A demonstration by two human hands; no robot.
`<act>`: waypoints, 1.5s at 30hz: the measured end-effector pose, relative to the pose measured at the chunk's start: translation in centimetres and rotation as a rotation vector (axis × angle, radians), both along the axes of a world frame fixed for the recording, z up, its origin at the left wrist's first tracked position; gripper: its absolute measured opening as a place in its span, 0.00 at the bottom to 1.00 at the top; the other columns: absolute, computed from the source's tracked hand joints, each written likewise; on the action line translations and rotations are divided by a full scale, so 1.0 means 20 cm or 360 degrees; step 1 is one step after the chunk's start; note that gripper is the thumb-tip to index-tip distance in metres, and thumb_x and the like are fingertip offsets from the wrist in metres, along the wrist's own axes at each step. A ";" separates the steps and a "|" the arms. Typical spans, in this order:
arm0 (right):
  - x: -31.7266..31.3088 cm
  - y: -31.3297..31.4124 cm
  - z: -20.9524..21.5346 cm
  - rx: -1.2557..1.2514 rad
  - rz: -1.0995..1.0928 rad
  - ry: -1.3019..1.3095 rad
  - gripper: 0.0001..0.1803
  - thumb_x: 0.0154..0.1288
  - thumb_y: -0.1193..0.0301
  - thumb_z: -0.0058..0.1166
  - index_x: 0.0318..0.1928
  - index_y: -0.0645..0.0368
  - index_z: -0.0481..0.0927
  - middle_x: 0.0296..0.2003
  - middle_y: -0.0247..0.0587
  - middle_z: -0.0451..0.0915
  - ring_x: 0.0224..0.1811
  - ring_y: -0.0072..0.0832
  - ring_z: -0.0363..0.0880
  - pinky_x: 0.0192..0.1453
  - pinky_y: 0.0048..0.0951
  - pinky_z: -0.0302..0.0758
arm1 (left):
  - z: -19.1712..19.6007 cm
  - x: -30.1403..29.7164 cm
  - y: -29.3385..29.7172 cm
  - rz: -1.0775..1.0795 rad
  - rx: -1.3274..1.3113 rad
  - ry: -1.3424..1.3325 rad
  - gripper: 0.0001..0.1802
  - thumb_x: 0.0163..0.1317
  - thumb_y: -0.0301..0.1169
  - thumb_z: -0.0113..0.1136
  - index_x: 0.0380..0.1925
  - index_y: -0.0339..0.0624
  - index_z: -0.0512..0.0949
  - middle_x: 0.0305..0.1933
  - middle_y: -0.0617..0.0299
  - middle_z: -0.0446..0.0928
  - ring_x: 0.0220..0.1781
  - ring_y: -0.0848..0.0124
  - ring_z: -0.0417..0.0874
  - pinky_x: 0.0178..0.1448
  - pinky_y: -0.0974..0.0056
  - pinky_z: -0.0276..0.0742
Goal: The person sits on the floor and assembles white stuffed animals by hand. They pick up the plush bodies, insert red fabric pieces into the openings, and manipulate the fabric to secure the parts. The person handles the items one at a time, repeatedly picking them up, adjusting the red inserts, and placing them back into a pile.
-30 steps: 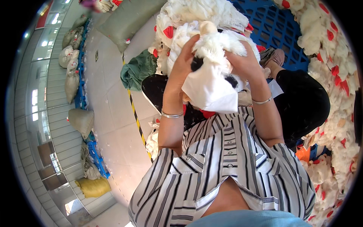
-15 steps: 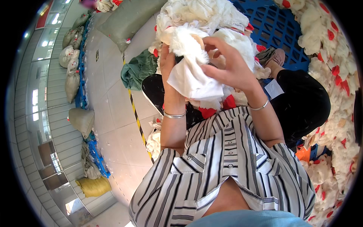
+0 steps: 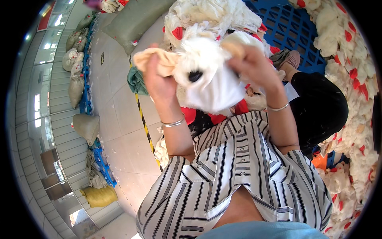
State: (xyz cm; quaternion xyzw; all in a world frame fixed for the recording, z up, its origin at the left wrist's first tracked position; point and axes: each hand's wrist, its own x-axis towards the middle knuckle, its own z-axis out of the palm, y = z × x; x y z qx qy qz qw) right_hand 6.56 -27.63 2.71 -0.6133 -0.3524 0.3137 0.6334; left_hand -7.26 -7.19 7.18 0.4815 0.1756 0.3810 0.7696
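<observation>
Stretched out above my lap is an unstuffed plush toy skin (image 3: 207, 59), white and furry with a black patch, cream ears and smooth white cloth hanging below. My left hand (image 3: 161, 83) is closed on its left side at one cream ear. The opposite ear side is pinched in my right hand (image 3: 254, 65), whose fingers are blurred and partly hidden. Just beyond the skin lies a heap of white plush pieces (image 3: 211, 14) with red bits, and more red cloth (image 3: 189, 115) shows beneath it over my lap.
A large grey-green sack (image 3: 139, 22) lies at the far left, with a dark green cloth (image 3: 137, 81) nearer. Blue pallets (image 3: 292, 32) are at the far right, beside a big pile of white and red plush (image 3: 350, 107). Several sacks (image 3: 75, 89) line the left wall.
My hands have moved apart, pulling the plush skin wide between them. Its black patch and left cream ear now show. My left hand has shifted left, my right hand to the right.
</observation>
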 end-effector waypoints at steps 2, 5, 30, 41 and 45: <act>0.16 -0.05 -0.13 0.0651 -0.0558 -0.0049 0.09 0.67 0.74 0.54 0.44 0.62 0.83 0.34 0.32 0.83 0.32 0.15 0.77 0.37 0.19 0.75 | 0.02 -0.02 0.05 0.0086 0.0022 -0.0124 0.19 0.63 0.30 0.54 0.54 0.38 0.71 0.48 0.56 0.74 0.51 0.64 0.78 0.56 0.56 0.76; 0.23 -0.13 -0.09 0.0613 -0.0781 -0.0199 0.11 0.71 0.73 0.50 0.49 0.64 0.81 0.41 0.32 0.82 0.41 0.16 0.77 0.46 0.18 0.75 | 0.07 -0.06 0.06 0.0175 0.0183 -0.0122 0.17 0.63 0.29 0.54 0.52 0.40 0.72 0.48 0.57 0.74 0.50 0.64 0.78 0.55 0.56 0.76; 0.25 -0.20 -0.02 0.1121 -0.1210 0.0201 0.12 0.73 0.69 0.49 0.48 0.64 0.79 0.43 0.34 0.80 0.44 0.17 0.76 0.49 0.18 0.72 | -0.10 -0.34 0.32 -0.0110 0.0904 0.0415 0.09 0.67 0.22 0.49 0.28 0.43 0.74 0.31 0.69 0.74 0.28 0.82 0.70 0.32 0.77 0.66; 0.12 -0.02 -0.03 0.0814 -0.0969 -0.0191 0.13 0.75 0.67 0.47 0.47 0.63 0.80 0.38 0.28 0.80 0.39 0.12 0.74 0.43 0.13 0.70 | -0.22 -0.12 0.24 -0.0356 0.2261 0.1308 0.11 0.59 0.25 0.53 0.41 0.40 0.78 0.45 0.54 0.78 0.53 0.61 0.76 0.59 0.60 0.70; 0.04 0.00 0.02 0.0663 -0.0953 -0.0333 0.11 0.73 0.70 0.50 0.47 0.64 0.80 0.37 0.26 0.79 0.38 0.10 0.71 0.42 0.12 0.69 | -0.08 0.12 -0.23 -0.0059 0.2100 0.0636 0.18 0.56 0.32 0.62 0.46 0.38 0.77 0.47 0.49 0.78 0.57 0.56 0.73 0.64 0.53 0.64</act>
